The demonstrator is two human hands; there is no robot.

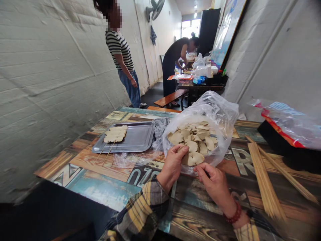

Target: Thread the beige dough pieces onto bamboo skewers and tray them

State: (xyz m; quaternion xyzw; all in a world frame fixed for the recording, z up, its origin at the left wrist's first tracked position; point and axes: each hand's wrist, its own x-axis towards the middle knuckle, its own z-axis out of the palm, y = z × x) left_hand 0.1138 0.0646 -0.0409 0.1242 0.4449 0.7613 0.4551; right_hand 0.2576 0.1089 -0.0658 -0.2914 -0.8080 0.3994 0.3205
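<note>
My left hand (173, 164) is closed, thumb and fingers pinching a thin, pale beige food slice (193, 158) at the front of a clear plastic bag. My right hand (213, 180) is closed too, fingertips pinched at the slice's near edge on what looks like a bamboo skewer, mostly hidden by the fingers. Behind both hands the open plastic bag (220, 115) holds a heap of similar slices (198, 134). To the left, skewered slices (115, 134) lie on a metal tray (137, 140), their sticks reaching over its near edge.
Bundled bamboo skewers (264, 180) lie on the patterned table (100, 182) at right, beside a black container (278, 140) with plastic packaging on it. Crumpled plastic (160, 130) lies between tray and bag. Two people stand beyond, one bending over a table (200, 87).
</note>
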